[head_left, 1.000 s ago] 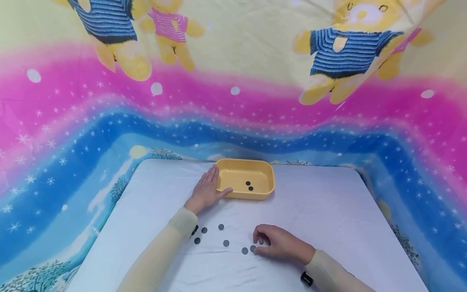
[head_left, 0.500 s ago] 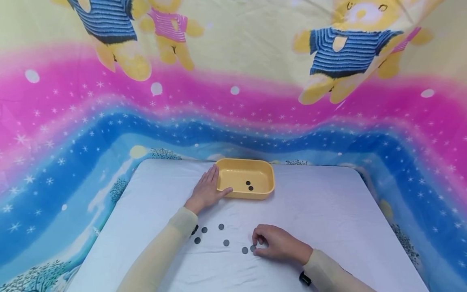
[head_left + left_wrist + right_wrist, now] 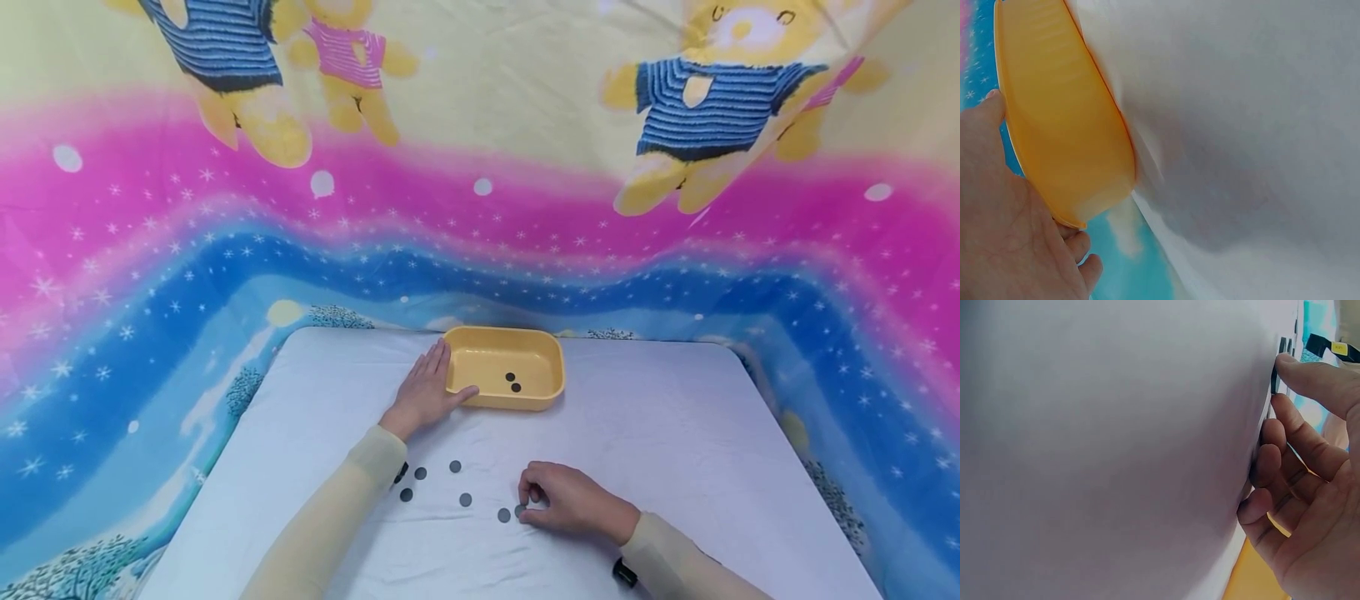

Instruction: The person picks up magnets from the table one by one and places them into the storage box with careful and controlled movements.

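Observation:
In the head view, my left hand rests against the left end of a yellow rectangular tub, its fingers straight along the side and the thumb on the front rim. Two small dark round discs lie in the tub. On the bed-like white surface, my right hand has its thumb and forefinger at opposite edges of a flat grey disc, pinching it. Its other fingers curl, their tips at the cloth. Another grey disc lies just left of the pinched one.
Several more grey discs lie scattered on the white cloth between the forearms. A patterned curtain with bears rises behind and at both sides. The tub stands close to the back edge.
My right thumb and forefinger have drawn slightly closer about the grey disc, and the right wrist has shifted a little left. My left hand and the tub stay where they were.

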`<state>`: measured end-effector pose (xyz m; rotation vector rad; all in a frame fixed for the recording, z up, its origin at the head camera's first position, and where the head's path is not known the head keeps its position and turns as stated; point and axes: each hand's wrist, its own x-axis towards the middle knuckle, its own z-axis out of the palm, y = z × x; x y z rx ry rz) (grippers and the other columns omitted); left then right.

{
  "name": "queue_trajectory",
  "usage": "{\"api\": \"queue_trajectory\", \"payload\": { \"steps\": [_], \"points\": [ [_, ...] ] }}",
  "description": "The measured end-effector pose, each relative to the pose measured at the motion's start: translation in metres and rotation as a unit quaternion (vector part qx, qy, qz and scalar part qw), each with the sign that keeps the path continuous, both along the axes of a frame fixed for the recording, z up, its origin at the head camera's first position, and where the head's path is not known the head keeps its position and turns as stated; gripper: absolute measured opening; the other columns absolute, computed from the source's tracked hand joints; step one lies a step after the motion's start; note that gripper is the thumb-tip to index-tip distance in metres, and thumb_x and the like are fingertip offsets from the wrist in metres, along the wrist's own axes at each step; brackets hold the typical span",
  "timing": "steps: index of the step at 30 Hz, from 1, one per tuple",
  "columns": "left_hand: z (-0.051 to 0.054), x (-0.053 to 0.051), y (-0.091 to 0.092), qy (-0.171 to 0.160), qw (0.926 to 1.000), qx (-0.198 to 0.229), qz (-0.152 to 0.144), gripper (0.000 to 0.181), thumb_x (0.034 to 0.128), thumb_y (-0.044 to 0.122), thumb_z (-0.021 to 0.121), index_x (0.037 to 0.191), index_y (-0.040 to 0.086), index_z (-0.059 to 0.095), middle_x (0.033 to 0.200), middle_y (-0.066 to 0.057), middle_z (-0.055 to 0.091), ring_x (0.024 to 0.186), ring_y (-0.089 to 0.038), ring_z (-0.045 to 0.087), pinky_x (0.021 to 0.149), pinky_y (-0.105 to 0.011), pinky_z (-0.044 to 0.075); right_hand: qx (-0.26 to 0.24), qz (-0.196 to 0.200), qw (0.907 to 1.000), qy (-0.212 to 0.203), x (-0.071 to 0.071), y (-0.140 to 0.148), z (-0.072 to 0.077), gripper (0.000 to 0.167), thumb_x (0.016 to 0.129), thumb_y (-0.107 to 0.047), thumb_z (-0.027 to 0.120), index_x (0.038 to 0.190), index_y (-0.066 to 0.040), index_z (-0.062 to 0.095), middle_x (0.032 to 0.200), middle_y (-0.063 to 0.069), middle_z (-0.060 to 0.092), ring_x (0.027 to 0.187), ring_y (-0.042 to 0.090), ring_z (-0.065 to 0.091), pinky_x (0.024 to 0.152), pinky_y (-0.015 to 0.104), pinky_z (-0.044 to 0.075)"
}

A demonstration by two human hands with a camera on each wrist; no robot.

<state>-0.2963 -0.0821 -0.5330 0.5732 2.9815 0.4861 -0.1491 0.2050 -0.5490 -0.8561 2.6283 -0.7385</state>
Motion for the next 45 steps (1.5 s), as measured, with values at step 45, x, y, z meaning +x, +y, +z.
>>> {"api": "queue_trajectory", "payload": {
  "steps": [45],
  "points": [
    [-0.0010, -0.0001, -0.0003, 0.011, 0.9999, 0.007, -0.002, 0.112, 0.1020, 0.080, 0.041, 0.171, -0.001, 0.006, 0.180, -0.017, 0.002, 0.167, -0.031, 0.004, 0.135, -0.045, 0.007, -0.071, 0.055, 0.9944, -0.055, 0.0051, -0.0086, 0.0030, 0.025, 0.094, -0.004, 0.077, 0.093, -0.024, 0.063, 0.080, -0.011, 0.057, 0.073, 0.000, 0.054, 0.065, 0.016, 0.048]
  ]
}}
